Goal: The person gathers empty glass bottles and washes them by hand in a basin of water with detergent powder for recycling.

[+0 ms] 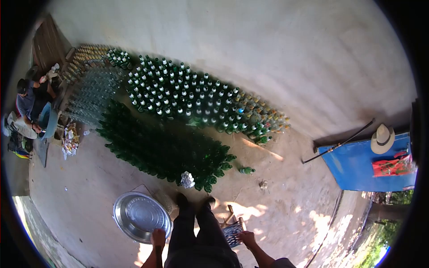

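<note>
My left hand (158, 238) hangs beside my leg, its fingers curled in, overlapping the right rim of a large round metal basin (119, 213). On the other side, my right hand (246, 238) is lowered with the fingers curled, next to a small folding stool (231, 233) with a woven seat. Nothing shows in either hand. Dark trousers and shoes stand between them. In front of my feet lies a dense block of dark green bottles (165, 145), with a crumpled whitish wad (187, 179) at its near edge.
Behind, upright green bottles with white labels (178, 91) line the wall. Clear bottles (91, 96) stand at left. A seated person (31, 100) works at a blue tub (46, 118) beside paper scraps (70, 139). One bottle (246, 170) lies apart; a hat (383, 138) rests on a blue table (348, 167).
</note>
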Demonstrator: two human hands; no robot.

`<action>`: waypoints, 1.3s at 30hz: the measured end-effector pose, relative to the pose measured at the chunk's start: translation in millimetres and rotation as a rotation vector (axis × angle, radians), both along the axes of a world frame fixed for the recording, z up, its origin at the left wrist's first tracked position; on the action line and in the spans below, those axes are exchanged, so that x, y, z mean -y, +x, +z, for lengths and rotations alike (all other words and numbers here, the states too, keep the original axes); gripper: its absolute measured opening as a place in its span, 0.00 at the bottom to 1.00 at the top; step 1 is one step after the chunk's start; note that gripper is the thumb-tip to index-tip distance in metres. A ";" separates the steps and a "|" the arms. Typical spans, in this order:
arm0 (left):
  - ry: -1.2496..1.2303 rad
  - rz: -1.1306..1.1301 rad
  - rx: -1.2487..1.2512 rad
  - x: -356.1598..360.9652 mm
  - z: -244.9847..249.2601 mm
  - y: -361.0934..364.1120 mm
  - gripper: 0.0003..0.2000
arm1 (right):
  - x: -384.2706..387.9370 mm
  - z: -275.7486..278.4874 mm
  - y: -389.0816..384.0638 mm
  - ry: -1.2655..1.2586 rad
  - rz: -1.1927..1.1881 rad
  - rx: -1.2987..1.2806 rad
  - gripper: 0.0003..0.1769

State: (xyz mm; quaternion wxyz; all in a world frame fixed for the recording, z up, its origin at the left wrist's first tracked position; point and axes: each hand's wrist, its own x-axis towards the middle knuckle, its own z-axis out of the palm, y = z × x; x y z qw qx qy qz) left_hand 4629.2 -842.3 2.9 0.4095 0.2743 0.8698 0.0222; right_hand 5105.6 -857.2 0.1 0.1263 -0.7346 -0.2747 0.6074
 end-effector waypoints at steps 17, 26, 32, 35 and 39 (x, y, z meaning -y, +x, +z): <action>0.047 0.552 0.355 -42.7 1.5 8.4 0.10 | -157.0 -32.0 -11.4 0.119 0.431 0.250 0.17; 0.176 0.685 0.396 -90.7 -11.1 127.6 0.08 | -279.5 -40.5 40.8 -0.084 0.258 0.055 0.13; 0.144 0.580 0.521 -164.7 1.3 210.6 0.08 | -324.6 -54.7 89.5 -0.132 0.133 0.056 0.13; 0.116 0.597 0.638 -183.2 -7.1 231.1 0.10 | -333.4 -56.3 102.9 -0.121 0.139 0.092 0.12; 0.074 0.640 0.677 -181.3 -39.7 240.7 0.10 | -336.5 -55.7 113.7 -0.102 0.299 0.111 0.12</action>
